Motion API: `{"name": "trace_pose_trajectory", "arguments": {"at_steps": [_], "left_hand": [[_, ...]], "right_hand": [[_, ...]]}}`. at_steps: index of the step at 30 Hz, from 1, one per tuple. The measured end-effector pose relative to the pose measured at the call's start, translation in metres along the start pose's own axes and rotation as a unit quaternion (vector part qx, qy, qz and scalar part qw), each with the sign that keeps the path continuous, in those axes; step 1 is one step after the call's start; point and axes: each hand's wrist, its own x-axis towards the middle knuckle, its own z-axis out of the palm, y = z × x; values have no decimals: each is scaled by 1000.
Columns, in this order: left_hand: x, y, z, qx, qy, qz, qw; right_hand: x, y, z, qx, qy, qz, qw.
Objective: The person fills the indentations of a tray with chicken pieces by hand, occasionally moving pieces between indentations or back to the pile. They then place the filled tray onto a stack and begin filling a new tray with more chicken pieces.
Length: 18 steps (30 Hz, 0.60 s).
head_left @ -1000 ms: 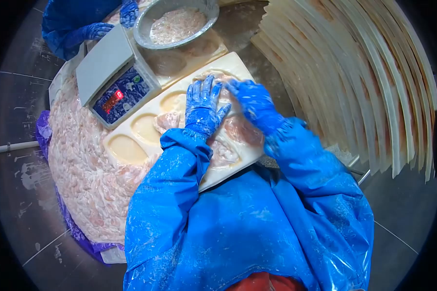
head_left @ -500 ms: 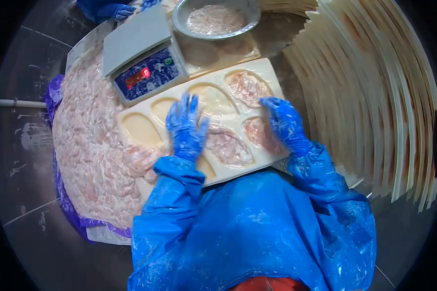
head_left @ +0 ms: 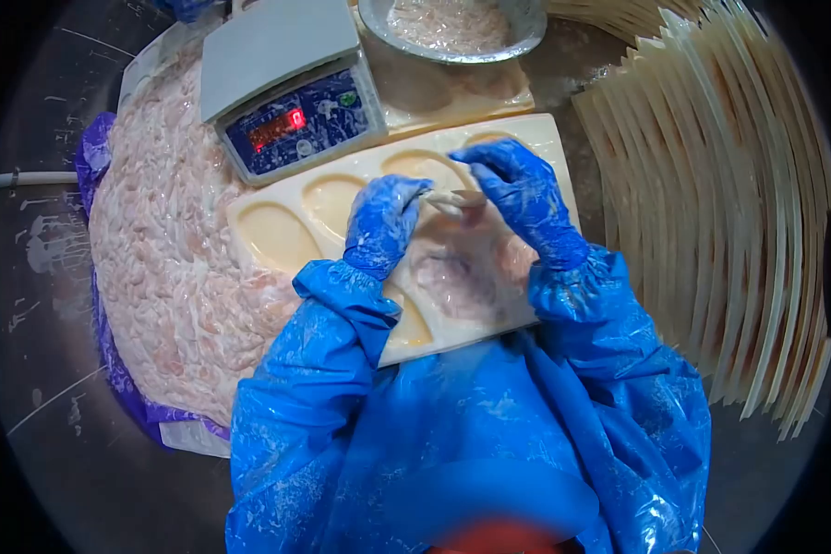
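Observation:
My left hand point(head_left: 381, 223), in a wet blue glove, is closed with a small pale piece of raw meat point(head_left: 454, 201) at its fingertips. The piece hangs over the cream moulded tray point(head_left: 365, 174). My right hand point(head_left: 526, 196), also gloved in blue, is over the tray's right side. Its fingers are bent, with a gap between them and the thumb; the meat's far end is close to it. A flat slab of raw meat point(head_left: 457, 282) lies in a lower hollow. Another slab point(head_left: 517, 257) is partly covered by my right forearm.
A large heap of raw meat point(head_left: 175, 249) lies to the left on purple sheeting point(head_left: 102, 157). Behind the tray are a digital scale point(head_left: 282, 55) with a red display and a metal bowl point(head_left: 526, 42) of meat. Tall stacked pale sheets point(head_left: 702, 203) stand at the right.
My left hand has gone from spread flat over the tray to closed on a small piece of meat. My right hand has moved up and left, now covering the upper right hollow.

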Motion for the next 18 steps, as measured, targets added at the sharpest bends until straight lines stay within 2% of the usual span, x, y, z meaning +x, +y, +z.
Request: {"name": "trace_pose_trajectory", "arguments": {"at_steps": [1, 2, 3, 4, 5, 6, 7, 9, 11, 13, 14, 15, 16, 17, 18], "left_hand": [[2, -1, 3, -2, 0, 5, 1000], [3, 2, 6, -39, 31, -3, 999], [5, 3, 11, -78, 56, -15, 995], [11, 16, 10, -87, 68, 28, 993], [13, 15, 21, -92, 61, 20, 994], [16, 14, 31, -82, 3, 32, 996], [20, 12, 36, -69, -55, 47, 995], [21, 9, 35, -79, -53, 41, 995], [20, 5, 37, -153, -28, 20, 988], [22, 14, 27, -171, -2, 13, 985], [21, 15, 25, -173, 64, 45, 982], [19, 15, 24, -173, 128, 76, 974], [21, 2, 20, -117, 122, 106, 980], [21, -8, 19, -114, 128, 107, 979], [21, -17, 19, -28, 90, 115, 989]], "right_hand": [[-6, 19, -9, -83, 16, 3, 996], [-16, 26, -19, -118, -23, 88, 989], [-23, 20, -20, -121, -15, 98, 988], [-31, 10, -15, -91, 0, 99, 991], [-34, 4, -8, -60, 12, 96, 993], [-39, 12, 6, -100, -4, 56, 993], [-40, 20, 13, -99, -3, 59, 993], [-40, 28, 17, -81, -4, 87, 993], [-36, 23, 16, -111, -4, 65, 992], [-33, 17, 15, -112, 4, 47, 993], [-29, 10, 13, -111, 3, 48, 993], [-25, -3, 9, -121, 1, -2, 993], [-22, -10, 8, -132, 0, -55, 990], [-29, -2, 10, -132, -1, -61, 989], [-41, 15, 13, -205, -80, -34, 975]]}}
